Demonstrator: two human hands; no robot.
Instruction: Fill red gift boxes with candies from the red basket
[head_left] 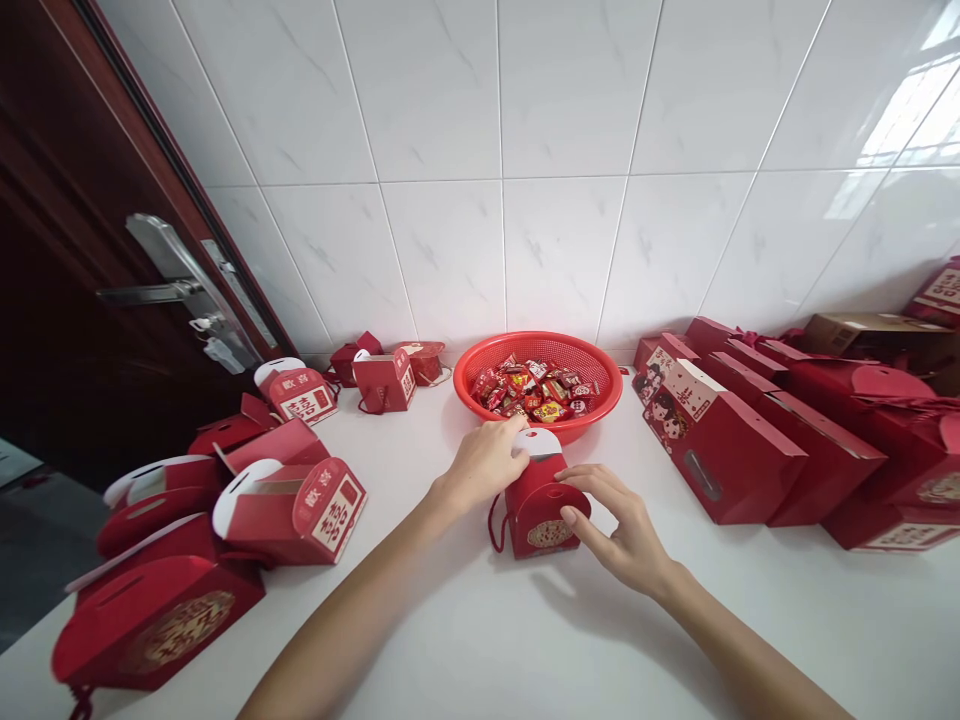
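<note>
A small red gift box (546, 518) with a gold emblem and a dark red cord stands upright on the white table, its rounded top flaps up. My left hand (486, 462) touches the box's back left top, fingers bent around the white-lined flap. At the right side, my right hand (619, 525) has its fingers apart, with the thumb and fingertips against the front flap. Just behind the box sits a red plastic basket (463, 385) with wrapped candies (541, 390) inside.
Several red boxes (289, 510) stand at the left, near a dark door (60, 200). More red boxes (739, 450) and a brown carton (870, 325) are at the right. A tiled wall (562, 240) rises behind the basket.
</note>
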